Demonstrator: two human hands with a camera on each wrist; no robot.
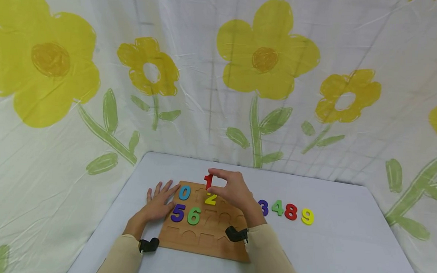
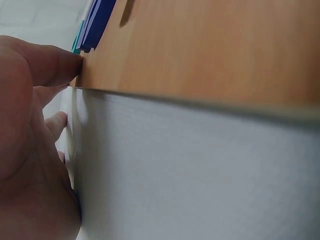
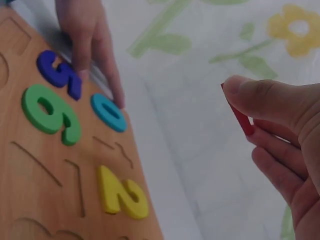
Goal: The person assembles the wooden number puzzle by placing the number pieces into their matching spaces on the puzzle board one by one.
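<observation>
Between thumb and fingers, my right hand [image 1: 234, 190] pinches a red number 1 [image 1: 208, 181], held above the wooden puzzle board [image 1: 178, 241]. In the right wrist view the red 1 [image 3: 238, 111] appears edge-on. My left hand [image 1: 159, 205] rests at the board's left edge, its fingers spread and its thumb touching the rim. On the board sit a blue 0 [image 1: 184, 192], a yellow 2 [image 1: 210, 199], a purple 5 [image 1: 178, 213] and a green 6 [image 1: 194, 216]. A 1-shaped recess [image 1: 199, 194] shows between the 0 and the 2.
Right of the board, a purple 3 [image 1: 263, 207], a green 4 [image 1: 278, 207], a red 8 [image 1: 291, 211] and a yellow 9 [image 1: 307, 216] lie in a row on the white table [image 1: 344, 245]. A flowered curtain [image 1: 193, 123] hangs behind.
</observation>
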